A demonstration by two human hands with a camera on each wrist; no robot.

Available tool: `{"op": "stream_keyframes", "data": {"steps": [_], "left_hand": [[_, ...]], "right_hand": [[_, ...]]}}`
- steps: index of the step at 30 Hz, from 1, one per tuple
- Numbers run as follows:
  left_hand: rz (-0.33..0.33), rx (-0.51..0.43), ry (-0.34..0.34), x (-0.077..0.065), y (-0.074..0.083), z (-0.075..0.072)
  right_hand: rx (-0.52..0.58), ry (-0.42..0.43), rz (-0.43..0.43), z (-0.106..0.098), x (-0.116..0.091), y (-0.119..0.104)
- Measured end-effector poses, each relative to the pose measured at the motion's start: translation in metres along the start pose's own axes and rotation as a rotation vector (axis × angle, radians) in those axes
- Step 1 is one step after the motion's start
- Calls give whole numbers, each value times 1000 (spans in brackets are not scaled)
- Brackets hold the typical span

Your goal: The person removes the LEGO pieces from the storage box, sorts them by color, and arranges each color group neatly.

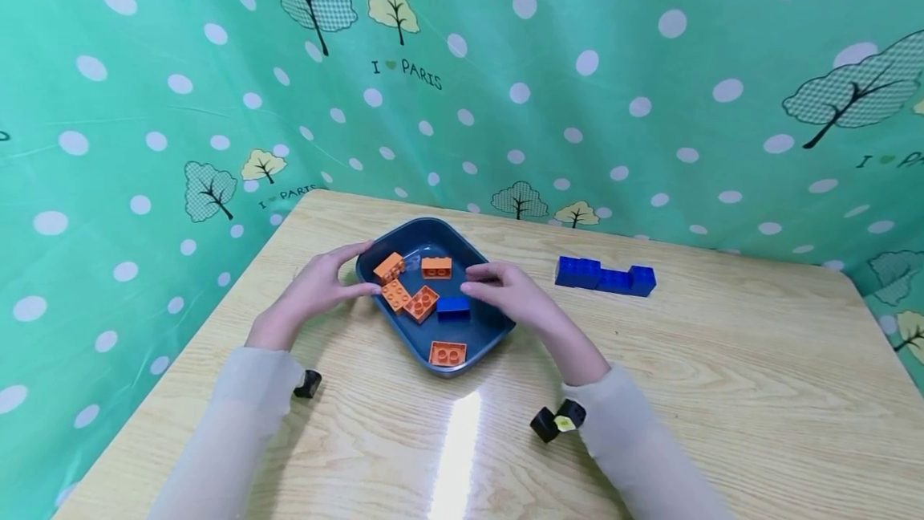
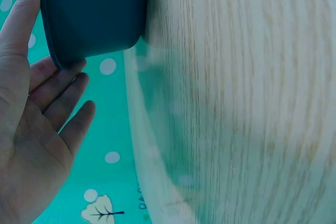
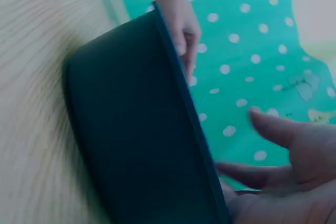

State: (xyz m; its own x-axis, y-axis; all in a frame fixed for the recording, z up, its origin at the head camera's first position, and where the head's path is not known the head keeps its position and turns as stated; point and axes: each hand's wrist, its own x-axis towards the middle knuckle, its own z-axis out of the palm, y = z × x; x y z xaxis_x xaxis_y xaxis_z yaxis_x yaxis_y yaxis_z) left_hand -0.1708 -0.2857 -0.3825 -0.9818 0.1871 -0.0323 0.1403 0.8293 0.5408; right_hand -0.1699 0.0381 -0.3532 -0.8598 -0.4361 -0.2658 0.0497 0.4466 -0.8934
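Observation:
A dark blue rounded plastic tub stands on the table before me. Inside lie several orange toy building bricks and one blue building brick. My left hand holds the tub's left rim, thumb at the edge and fingers spread toward the far corner; in the left wrist view its fingertips meet the tub wall. My right hand reaches in over the right rim, fingers slightly parted above the blue brick, with nothing between them. In the right wrist view its fingers pass behind the rim.
Right of the tub, a row of blue bricks sits toward the back of the wooden table. A green dotted cloth hangs behind and to the left. Black wrist devices are worn at both sleeves.

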Motion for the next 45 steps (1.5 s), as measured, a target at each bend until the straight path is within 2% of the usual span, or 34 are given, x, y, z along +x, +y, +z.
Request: {"op": "stream_keyframes", "data": {"steps": [7,9,11,17,22,27,36,45], "left_hand": [[-7,0,4,0,-1,-2],[-4,0,2,0,-2,-2],[-3,-1,-2,0,-2,-1],[-14,-1,-9,1,-3,1],[-22,1,-14,1,-1,0],[-15,0,-9,1,0,0],[-3,5,-4,1,-1,0],[-2,-3,0,0,3,-1]], "right_hand": [[-462,-51,63,22,19,-9],[-544,-54,75,27,25,-8],[-574,-50,87,31,29,-5],[-479,-52,94,33,33,0],[-419,-80,65,34,33,3],[-392,-93,1,35,32,5],[-276,-90,-121,34,32,8],[-272,-35,-196,33,29,9]]}}
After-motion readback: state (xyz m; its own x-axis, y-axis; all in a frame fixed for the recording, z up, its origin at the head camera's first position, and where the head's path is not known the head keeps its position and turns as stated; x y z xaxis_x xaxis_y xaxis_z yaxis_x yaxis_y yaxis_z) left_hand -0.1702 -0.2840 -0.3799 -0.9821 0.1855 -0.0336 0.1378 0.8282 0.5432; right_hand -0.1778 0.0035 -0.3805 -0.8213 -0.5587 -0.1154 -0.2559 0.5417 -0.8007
